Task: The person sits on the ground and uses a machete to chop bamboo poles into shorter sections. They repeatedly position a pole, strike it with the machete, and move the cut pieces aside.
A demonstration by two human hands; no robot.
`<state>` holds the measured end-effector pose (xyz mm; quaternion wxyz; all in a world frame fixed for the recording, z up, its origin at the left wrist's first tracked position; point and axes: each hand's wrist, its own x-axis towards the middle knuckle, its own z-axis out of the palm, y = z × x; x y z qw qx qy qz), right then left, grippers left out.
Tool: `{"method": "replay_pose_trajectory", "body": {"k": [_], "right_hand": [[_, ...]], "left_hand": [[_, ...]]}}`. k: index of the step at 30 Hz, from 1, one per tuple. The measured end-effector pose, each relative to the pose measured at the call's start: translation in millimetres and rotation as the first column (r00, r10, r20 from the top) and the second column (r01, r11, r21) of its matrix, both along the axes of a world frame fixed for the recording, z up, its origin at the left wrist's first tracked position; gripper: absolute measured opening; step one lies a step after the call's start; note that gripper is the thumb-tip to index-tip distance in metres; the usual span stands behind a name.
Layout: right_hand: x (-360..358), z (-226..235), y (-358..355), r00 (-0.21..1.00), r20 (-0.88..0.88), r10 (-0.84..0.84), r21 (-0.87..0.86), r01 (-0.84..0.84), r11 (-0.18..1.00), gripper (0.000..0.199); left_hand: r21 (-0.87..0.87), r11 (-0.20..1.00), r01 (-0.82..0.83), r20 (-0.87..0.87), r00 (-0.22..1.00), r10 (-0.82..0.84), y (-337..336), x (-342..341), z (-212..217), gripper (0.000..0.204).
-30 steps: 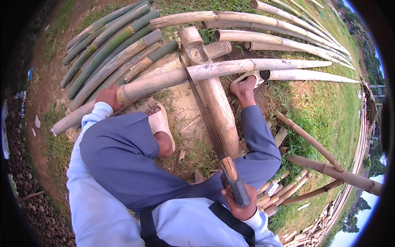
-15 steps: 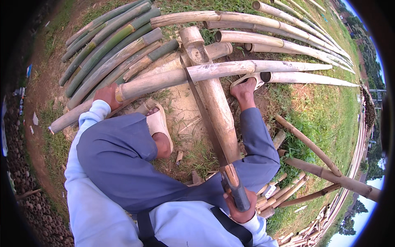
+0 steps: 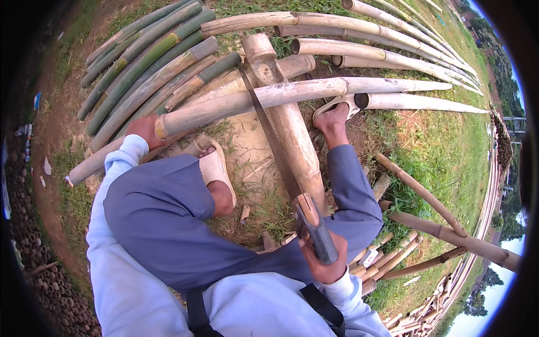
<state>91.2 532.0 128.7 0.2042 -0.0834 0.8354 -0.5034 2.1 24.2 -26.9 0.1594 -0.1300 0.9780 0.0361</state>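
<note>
A long pale bamboo pole lies crosswise over a thick bamboo log on the ground. My left hand presses on the pole's cut left end. My right hand grips the dark handle of a hand saw, whose narrow blade runs up to the pole near the log. My right foot in a pale sandal rests against the pole. My left sandal stands on bare earth beside the log.
Green and tan bamboo poles are stacked at the upper left, and more pale poles fan out at the upper right. Short offcuts and thin poles lie on the grass at right. Stacked round ends fill the lower left.
The saw handle and my right hand have drawn back slightly toward my body. My left hand stays on the pole's end and the feet have not moved.
</note>
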Motion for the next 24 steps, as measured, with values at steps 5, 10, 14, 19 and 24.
{"method": "replay_pose_trajectory", "body": {"k": [5,10,14,19,24], "right_hand": [[-43,-19,-38,1.0,-0.009,-0.012,-0.078,0.012,0.997,0.016],[8,2,6,0.999,0.044,0.001,0.037,-0.002,0.999,0.035],[-53,-36,-45,0.999,0.038,-0.005,-0.097,0.009,0.995,0.013],[-28,-15,-26,0.998,0.027,-0.063,-0.054,0.065,0.996,0.017],[38,16,22,1.0,0.029,0.001,0.027,-0.002,1.0,0.029]], "left_hand": [[-0.054,0.998,0.021,0.036,0.999,-0.019,2,16,-6,0.067],[-0.112,0.993,-0.035,0.005,0.999,0.036,4,21,0,0.066],[-0.118,0.993,-0.008,-0.074,0.997,-0.001,10,21,-6,0.064],[-0.056,0.996,0.064,-0.075,0.995,-0.068,25,-9,2,0.063],[-0.059,0.998,-0.007,-0.001,1.0,0.007,5,17,3,0.065]]}}
